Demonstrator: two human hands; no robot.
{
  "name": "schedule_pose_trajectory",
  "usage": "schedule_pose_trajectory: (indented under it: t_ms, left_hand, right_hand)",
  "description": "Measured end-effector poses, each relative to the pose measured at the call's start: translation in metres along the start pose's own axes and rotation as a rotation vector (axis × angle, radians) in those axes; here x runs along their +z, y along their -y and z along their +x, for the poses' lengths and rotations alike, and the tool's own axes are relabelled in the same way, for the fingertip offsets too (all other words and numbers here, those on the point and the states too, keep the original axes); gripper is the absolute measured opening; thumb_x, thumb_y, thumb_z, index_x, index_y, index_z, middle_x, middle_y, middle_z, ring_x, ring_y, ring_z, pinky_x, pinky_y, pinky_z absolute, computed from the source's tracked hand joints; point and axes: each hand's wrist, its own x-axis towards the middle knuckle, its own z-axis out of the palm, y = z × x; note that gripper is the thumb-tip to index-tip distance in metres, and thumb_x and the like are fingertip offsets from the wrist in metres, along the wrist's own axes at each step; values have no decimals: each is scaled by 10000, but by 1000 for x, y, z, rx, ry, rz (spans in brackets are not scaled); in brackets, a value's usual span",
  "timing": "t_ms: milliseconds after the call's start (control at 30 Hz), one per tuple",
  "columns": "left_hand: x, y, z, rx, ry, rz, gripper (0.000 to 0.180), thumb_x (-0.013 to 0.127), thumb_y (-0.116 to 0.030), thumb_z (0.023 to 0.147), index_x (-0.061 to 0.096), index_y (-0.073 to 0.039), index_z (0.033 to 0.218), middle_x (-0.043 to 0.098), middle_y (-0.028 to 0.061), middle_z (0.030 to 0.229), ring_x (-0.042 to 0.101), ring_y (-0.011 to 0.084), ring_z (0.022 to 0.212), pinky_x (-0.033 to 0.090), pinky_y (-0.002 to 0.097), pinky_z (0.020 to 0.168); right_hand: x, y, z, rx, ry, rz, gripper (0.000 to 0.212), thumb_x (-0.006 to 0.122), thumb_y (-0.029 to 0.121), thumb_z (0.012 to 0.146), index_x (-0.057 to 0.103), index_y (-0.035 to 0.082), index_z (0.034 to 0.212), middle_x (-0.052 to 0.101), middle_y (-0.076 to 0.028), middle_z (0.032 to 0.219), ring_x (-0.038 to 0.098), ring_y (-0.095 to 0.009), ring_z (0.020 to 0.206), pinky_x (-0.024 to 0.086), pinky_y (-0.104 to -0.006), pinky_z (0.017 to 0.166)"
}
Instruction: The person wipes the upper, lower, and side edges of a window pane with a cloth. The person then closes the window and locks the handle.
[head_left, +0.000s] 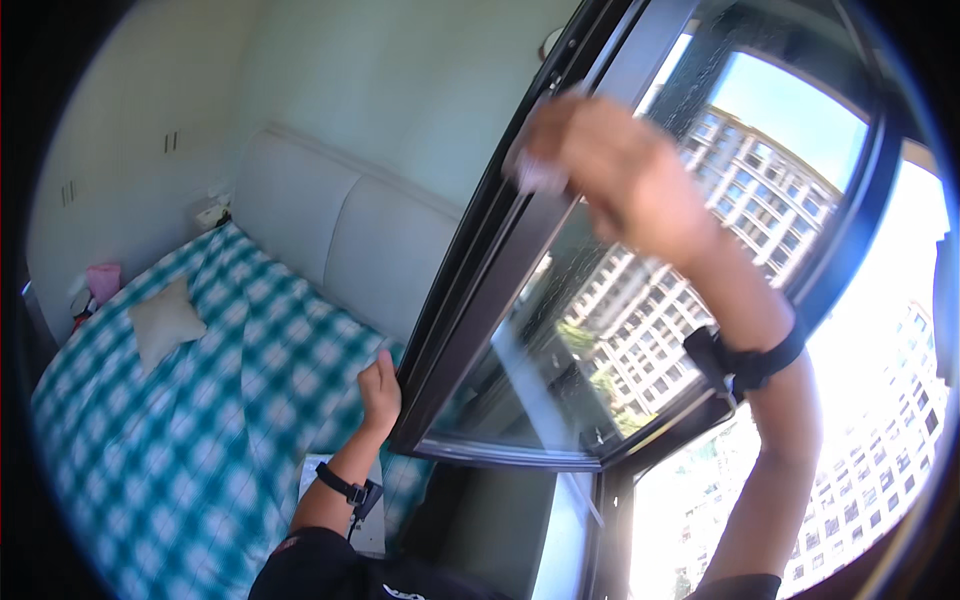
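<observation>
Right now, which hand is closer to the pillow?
Left. The left hand is to the right of the pillow, by the low end of the window frame. The right hand is farther right, high on the frame, with a cloth.

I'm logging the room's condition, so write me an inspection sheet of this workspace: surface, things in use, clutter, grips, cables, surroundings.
Surface: sash dark-framed, open; pale specks on its pane.
Things in use: pale cloth against the sash, blurred.
Clutter: pillow on the bed; flat pale item partly hidden below the left forearm.
Grips: right grip closed on the cloth, blurred; left grip at the sash's edge, fingers partly hidden.
Cables: thin pale line by the sash's lower edge; cannot tell if a cable.
Surroundings: headboard behind the bed; buildings outside.
</observation>
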Motion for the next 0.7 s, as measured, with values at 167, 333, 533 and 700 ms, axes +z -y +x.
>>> schedule_pose_trajectory:
  t_ms: [167,333,533,700]
  left_hand:
    - [-9,-42,-20,48,-61,-21,497,412,-247,1037,432,52,640,376,231,551,387,321,473,285,455,505]
    - [-2,-81,-12,69,6,66,426,413,-176,1022,420,40,655,384,245,580,400,450,542,275,469,505]
    - [27,-97,4,23,-56,50,494,426,-271,1044,389,27,651,304,187,558,277,252,523,267,437,500]
    - [33,-116,26,15,-68,-16,522,431,-300,1045,400,33,644,305,153,539,295,219,506,269,419,500]
  right_hand:
    - [-11,37,-8,-87,92,21,145,701,99,755,646,90,889,656,-24,955,642,-185,957,553,-307,882]
    - [-23,-70,-19,11,175,147,134,674,79,829,670,90,962,683,-35,997,668,-181,888,558,-273,822]
    - [-89,-149,15,92,-88,-206,148,632,-75,735,637,-2,864,672,-123,938,683,-295,864,563,-358,712]
    - [-48,-118,-31,128,138,-345,207,609,57,810,650,168,979,654,5,973,651,-172,935,568,-289,710]
